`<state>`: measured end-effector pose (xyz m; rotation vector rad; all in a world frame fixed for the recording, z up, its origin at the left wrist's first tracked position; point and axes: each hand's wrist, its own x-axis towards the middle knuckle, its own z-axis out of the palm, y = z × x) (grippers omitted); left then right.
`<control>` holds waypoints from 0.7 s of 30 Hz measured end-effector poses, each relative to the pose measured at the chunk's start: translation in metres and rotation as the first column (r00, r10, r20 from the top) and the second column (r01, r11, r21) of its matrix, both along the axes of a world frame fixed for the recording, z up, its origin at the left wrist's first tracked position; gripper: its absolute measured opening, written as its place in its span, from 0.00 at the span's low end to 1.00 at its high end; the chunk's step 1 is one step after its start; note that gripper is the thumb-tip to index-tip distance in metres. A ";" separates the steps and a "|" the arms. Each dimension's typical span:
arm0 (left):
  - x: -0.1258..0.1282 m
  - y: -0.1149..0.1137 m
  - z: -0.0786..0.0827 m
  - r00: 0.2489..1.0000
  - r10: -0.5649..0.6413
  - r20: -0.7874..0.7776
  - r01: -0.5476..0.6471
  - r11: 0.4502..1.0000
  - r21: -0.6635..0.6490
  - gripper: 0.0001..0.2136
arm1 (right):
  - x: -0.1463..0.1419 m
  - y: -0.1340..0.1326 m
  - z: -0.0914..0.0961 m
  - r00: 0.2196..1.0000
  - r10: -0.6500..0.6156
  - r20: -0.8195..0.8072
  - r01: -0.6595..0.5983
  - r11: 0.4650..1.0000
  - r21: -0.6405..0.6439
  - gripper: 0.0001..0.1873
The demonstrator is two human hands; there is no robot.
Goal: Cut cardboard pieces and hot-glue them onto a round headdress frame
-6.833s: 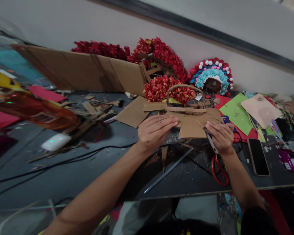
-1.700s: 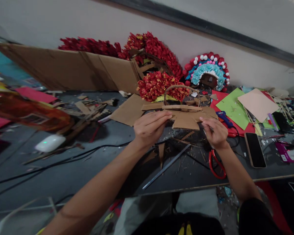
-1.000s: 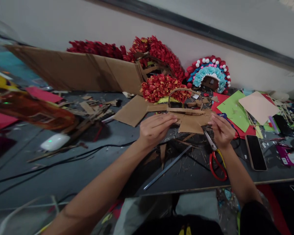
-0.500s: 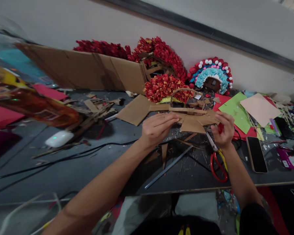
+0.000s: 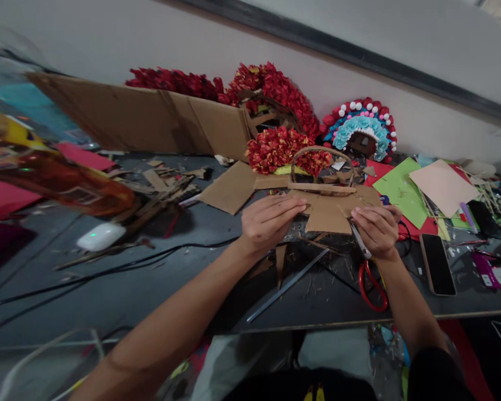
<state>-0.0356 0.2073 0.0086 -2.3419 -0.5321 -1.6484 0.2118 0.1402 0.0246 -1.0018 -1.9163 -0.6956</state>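
Note:
A flat brown cardboard cutout (image 5: 329, 213) with flaps lies on the dark table in front of me. My left hand (image 5: 271, 221) pinches its left edge, fingers pressed together. On the right edge my right hand (image 5: 376, 228) is closed, fingers curled over the corner. Just behind the cutout stands a cardboard frame with an arched handle (image 5: 321, 151). Red-handled scissors (image 5: 371, 285) lie on the table under my right wrist, blades pointing toward the cutout.
Red paper-flower wreaths (image 5: 275, 92) and a blue-and-red flower headdress (image 5: 359, 127) lean on the wall. A long cardboard sheet (image 5: 142, 120) stands at left. Green paper (image 5: 401, 192), a phone (image 5: 437, 264), a metal strip (image 5: 288, 284), cables and a white device (image 5: 100, 236) are spread about.
My right hand, lifted off the cutout half a second ago, has come back down and closed on its right edge. My left hand has kept its grip.

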 end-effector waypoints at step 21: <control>-0.014 0.006 0.041 0.976 0.003 0.219 0.145 0.741 -0.656 0.09 | 0.030 0.027 0.005 0.592 -0.055 -0.804 0.084 0.996 -0.006 0.16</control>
